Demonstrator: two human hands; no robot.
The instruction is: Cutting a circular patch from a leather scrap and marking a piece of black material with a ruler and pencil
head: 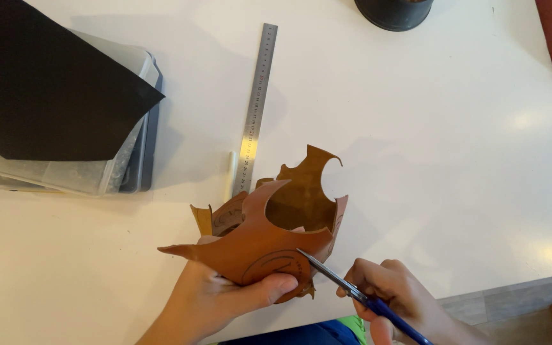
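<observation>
My left hand (pixel 222 300) grips a curled sheet of brown leather (pixel 269 223) with cut-out curves and a drawn circle near its lower edge; my thumb presses on its front. My right hand (pixel 397 300) holds scissors with blue handles (pixel 346 287). Their blades reach left into the leather's edge beside the drawn circle. Both hands are at the near edge of the white table (pixel 416 128).
A steel ruler (pixel 255 108) lies upright-wise behind the leather, with a thin white stick (pixel 230 176) beside it. A black sheet (pixel 46 83) rests on clear plastic boxes (pixel 129 140) at the left. A dark round pot (pixel 394 13) stands at the far edge.
</observation>
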